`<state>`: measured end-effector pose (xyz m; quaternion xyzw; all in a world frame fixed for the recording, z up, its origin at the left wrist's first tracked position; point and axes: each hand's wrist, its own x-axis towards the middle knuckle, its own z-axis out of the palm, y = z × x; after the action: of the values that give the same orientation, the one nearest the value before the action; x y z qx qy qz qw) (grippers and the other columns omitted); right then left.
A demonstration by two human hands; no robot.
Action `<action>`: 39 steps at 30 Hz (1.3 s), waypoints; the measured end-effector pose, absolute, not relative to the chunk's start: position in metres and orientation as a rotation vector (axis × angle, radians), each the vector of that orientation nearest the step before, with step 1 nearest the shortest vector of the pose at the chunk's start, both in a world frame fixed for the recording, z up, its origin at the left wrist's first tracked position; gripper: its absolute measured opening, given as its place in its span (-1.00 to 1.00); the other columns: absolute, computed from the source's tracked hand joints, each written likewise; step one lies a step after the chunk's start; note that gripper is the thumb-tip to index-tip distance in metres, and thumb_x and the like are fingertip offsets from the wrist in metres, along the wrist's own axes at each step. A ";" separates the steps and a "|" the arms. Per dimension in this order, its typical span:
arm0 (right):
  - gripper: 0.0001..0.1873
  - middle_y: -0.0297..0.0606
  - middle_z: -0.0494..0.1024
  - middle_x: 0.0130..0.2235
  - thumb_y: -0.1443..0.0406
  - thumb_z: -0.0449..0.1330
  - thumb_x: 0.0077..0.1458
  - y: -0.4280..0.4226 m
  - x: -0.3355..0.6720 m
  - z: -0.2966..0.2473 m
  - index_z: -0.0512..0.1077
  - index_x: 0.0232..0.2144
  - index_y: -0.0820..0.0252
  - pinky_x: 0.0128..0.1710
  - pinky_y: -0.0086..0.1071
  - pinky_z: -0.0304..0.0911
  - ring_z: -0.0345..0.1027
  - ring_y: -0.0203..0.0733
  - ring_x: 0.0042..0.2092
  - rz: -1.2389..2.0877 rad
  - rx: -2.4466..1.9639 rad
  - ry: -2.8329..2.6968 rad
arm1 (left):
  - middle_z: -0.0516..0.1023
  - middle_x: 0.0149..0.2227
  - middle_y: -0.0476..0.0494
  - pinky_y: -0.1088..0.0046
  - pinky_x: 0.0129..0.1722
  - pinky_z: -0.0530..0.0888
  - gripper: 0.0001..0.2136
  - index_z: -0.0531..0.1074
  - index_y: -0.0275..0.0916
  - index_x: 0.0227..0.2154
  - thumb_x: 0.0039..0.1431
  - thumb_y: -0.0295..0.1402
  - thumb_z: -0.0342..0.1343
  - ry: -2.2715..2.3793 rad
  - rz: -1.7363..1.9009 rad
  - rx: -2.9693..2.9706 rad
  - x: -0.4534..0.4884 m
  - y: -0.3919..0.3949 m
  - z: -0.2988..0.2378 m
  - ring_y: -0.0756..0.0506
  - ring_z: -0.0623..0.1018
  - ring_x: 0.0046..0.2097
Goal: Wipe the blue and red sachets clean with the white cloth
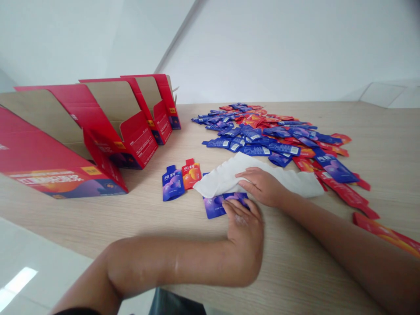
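Fingers (236,209) of the left hand (244,232) are released and slightly spread, resting flat on a blue sachet (213,207) rather than pinching it. The right hand (262,187) lies palm down on a white cloth (259,180), its fingers extended and unclenched, pointing toward the left of the view. Technique as seen: both hands keep flat contact, the left bearing on the sachet and the right on the cloth, with neither gripping.

Sachet lies on the table (295,267) directly in front of the person, its far edge tucked under the cloth. Its long axis appears to run roughly across the view, though the hand and cloth hide too much to tell which way its spout points. Cloth's long axis also runs across the view, its narrower end pointing left.

Just left sit a blue sachet (173,183) and a red sachet (191,174). Beyond lies a heap of sachets (262,140); red cartons (131,142) stand at left.
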<state>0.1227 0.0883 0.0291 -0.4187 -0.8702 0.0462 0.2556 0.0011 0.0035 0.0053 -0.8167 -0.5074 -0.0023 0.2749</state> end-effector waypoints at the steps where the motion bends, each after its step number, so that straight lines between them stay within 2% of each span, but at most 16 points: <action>1: -0.59 -0.08 0.54 -0.15 0.19 -0.12 0.24 0.089 0.124 0.029 0.48 -0.22 0.27 -0.01 -0.20 0.15 0.37 -0.08 -0.08 0.112 -1.152 -2.362 | 0.50 -0.17 -0.63 -0.07 -0.11 0.38 -0.65 0.32 -0.50 -0.05 0.11 -0.40 -0.01 -1.359 0.004 -2.191 0.001 0.003 0.006 -0.36 0.51 -0.12; 8: -0.62 -0.11 0.55 -0.17 0.20 -0.10 0.23 0.089 0.127 0.029 0.47 -0.25 0.24 0.01 -0.18 0.13 0.36 -0.08 -0.09 0.065 -1.164 -2.285 | 0.50 -0.17 -0.61 -0.05 -0.12 0.38 -0.67 0.33 -0.47 -0.06 0.12 -0.45 -0.04 -1.348 0.058 -2.171 0.000 0.003 0.008 -0.34 0.51 -0.13; 13: -0.63 -0.14 0.54 -0.13 0.21 -0.10 0.23 0.081 0.119 0.033 0.46 -0.20 0.25 0.05 -0.20 0.10 0.36 -0.13 -0.07 0.185 -1.033 -2.324 | 0.51 -0.19 -0.60 -0.04 -0.13 0.40 -0.68 0.35 -0.50 -0.08 0.11 -0.45 -0.04 -1.339 0.003 -2.183 0.001 0.004 0.006 -0.34 0.52 -0.14; 19: -0.58 -0.13 0.54 -0.16 0.20 -0.14 0.25 0.083 0.117 0.033 0.48 -0.31 0.23 0.01 -0.23 0.13 0.37 -0.13 -0.10 0.206 -1.082 -2.382 | 0.51 -0.15 -0.56 -0.06 -0.12 0.39 -0.69 0.37 -0.45 -0.08 0.12 -0.46 -0.03 -1.377 -0.013 -2.213 0.002 0.003 0.006 -0.33 0.52 -0.13; 23: -0.56 -0.12 0.55 -0.20 0.18 -0.14 0.25 0.089 0.124 0.030 0.46 -0.39 0.23 -0.02 -0.22 0.15 0.37 -0.10 -0.10 0.131 -1.174 -2.374 | 0.50 -0.17 -0.60 -0.08 -0.12 0.38 -0.66 0.32 -0.51 -0.05 0.12 -0.45 -0.04 -1.371 -0.021 -2.206 0.001 0.003 0.004 -0.34 0.51 -0.12; 27: -0.58 -0.11 0.55 -0.20 0.17 -0.14 0.25 0.094 0.131 0.026 0.47 -0.31 0.24 -0.02 -0.20 0.14 0.36 -0.08 -0.09 0.058 -1.230 -2.344 | 0.51 -0.16 -0.57 -0.10 -0.10 0.37 -0.65 0.32 -0.51 -0.04 0.10 -0.46 -0.01 -1.372 -0.037 -2.219 0.000 0.002 0.004 -0.33 0.50 -0.11; 33: -0.62 -0.10 0.51 -0.09 0.20 -0.10 0.23 0.086 0.127 0.031 0.42 -0.13 0.28 0.06 -0.16 0.08 0.33 -0.09 -0.04 0.044 -1.131 -2.220 | 0.52 -0.18 -0.55 -0.06 -0.13 0.39 -0.64 0.34 -0.48 -0.05 0.11 -0.38 0.00 -1.353 0.039 -2.160 0.000 0.003 0.006 -0.34 0.51 -0.13; 39: -0.62 -0.15 0.55 -0.16 0.20 -0.11 0.23 0.077 0.113 0.035 0.46 -0.24 0.22 0.02 -0.19 0.13 0.36 -0.13 -0.09 0.209 -1.022 -2.398 | 0.52 -0.20 -0.59 -0.04 -0.12 0.39 -0.68 0.39 -0.51 -0.11 0.11 -0.40 -0.02 -1.364 -0.028 -2.172 0.002 0.004 0.005 -0.36 0.52 -0.15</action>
<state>0.1126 0.0772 0.0347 -0.3773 -0.8854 0.0772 0.2603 0.0018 0.0042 0.0050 -0.8118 -0.5099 -0.0104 0.2843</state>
